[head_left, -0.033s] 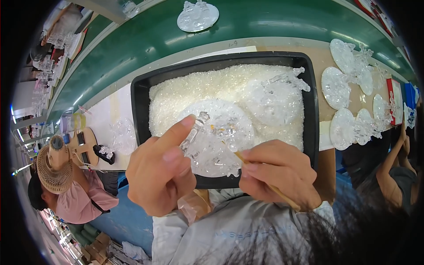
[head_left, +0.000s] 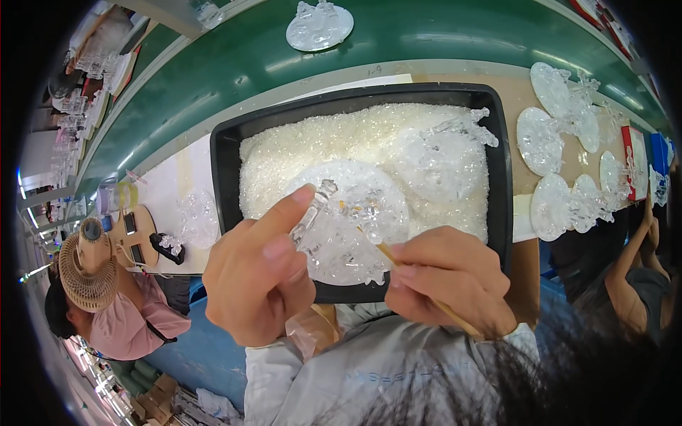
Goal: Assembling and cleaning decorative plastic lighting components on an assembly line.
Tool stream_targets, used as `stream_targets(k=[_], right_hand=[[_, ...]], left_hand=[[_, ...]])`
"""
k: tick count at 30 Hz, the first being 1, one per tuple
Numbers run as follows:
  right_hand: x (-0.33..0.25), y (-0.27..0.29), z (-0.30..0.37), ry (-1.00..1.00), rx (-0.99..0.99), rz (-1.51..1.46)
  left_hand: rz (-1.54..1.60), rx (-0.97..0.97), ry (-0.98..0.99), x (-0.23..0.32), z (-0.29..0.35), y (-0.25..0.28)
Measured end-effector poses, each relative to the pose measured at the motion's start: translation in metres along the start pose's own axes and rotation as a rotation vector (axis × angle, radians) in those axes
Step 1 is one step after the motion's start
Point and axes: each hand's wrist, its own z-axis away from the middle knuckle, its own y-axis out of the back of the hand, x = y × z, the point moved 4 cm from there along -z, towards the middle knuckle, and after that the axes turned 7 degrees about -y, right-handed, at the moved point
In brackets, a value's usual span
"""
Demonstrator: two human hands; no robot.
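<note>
1. Change: the only other picture is of the same instant; no movement can be read, so the work stands as shown.
2. Left hand (head_left: 257, 280): closed around the clear disc ornament (head_left: 348, 220), forefinger extended along its raised figure; the ornament is held tilted above the near edge of the black tray (head_left: 226, 170).
3. Right hand (head_left: 449, 280): pinched shut on a thin wooden stick (head_left: 387, 254); its tip meets the ornament's face (exact contact point unclear).
4. Black tray: filled with white granules (head_left: 312, 153); a second clear ornament (head_left: 444, 156) lies on them, far right.
5. Table (head_left: 529, 96): more clear discs (head_left: 541, 138) lie right of the tray.
</note>
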Motion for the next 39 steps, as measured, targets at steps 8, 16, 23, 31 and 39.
stream_targets(k=[8,16,23,31,39], right_hand=[[0.001,0.002,0.006,0.027,0.09,-0.015],[0.0,0.003,0.003,0.023,0.106,0.006],[-0.001,0.002,0.002,0.062,0.125,0.003],[-0.004,0.002,0.002,0.073,0.127,0.037],[-0.003,0.013,0.006,-0.023,0.06,-0.073]], left_hand=[[-0.031,0.04,0.012,0.002,0.003,-0.001],[-0.034,-0.161,0.008,0.003,0.007,0.005],[-0.09,-0.176,0.008,0.004,0.006,0.007],[-0.123,-0.229,-0.01,0.006,-0.002,0.007],[-0.129,-0.063,-0.015,0.003,0.0,0.003]])
